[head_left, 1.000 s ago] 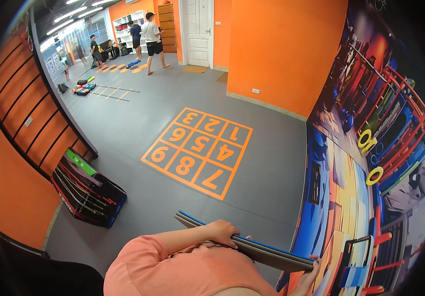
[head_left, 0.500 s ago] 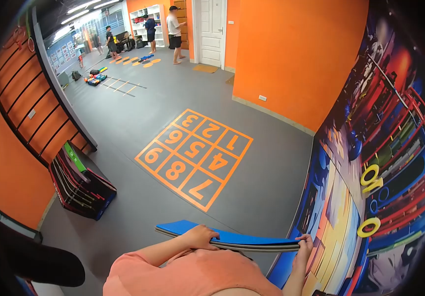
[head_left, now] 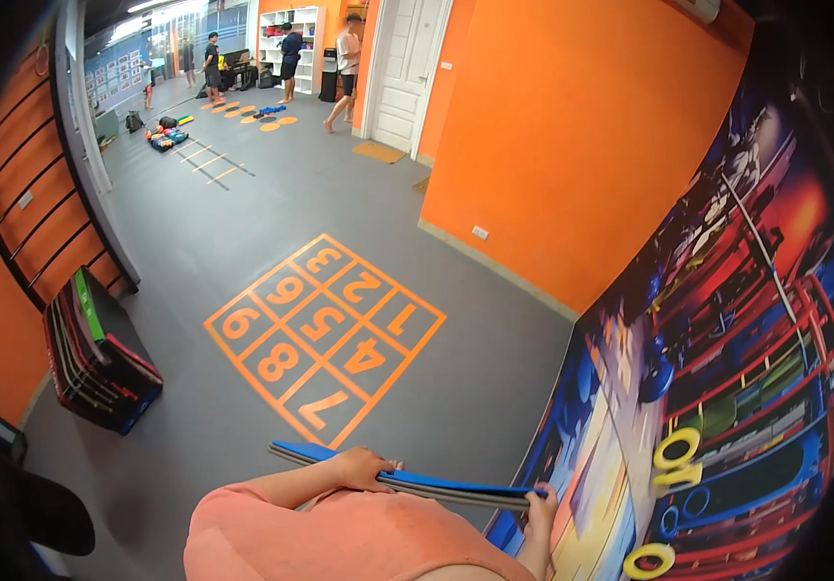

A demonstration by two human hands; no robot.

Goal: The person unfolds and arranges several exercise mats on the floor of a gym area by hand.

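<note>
We hold mats (head_left: 441, 482) flat at our chest, above the floor (head_left: 494, 368) | left hand (head_left: 363, 468) grip closed over their long edge | right hand (head_left: 540, 504) grip closed on their right end | best held level, we judge.

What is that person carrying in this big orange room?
A person holds a stack of mats, blue on top, flat against their chest. The left hand grips its near edge and the right hand grips its right end. An orange number grid marks the grey floor ahead. Other people stand far off.
</note>
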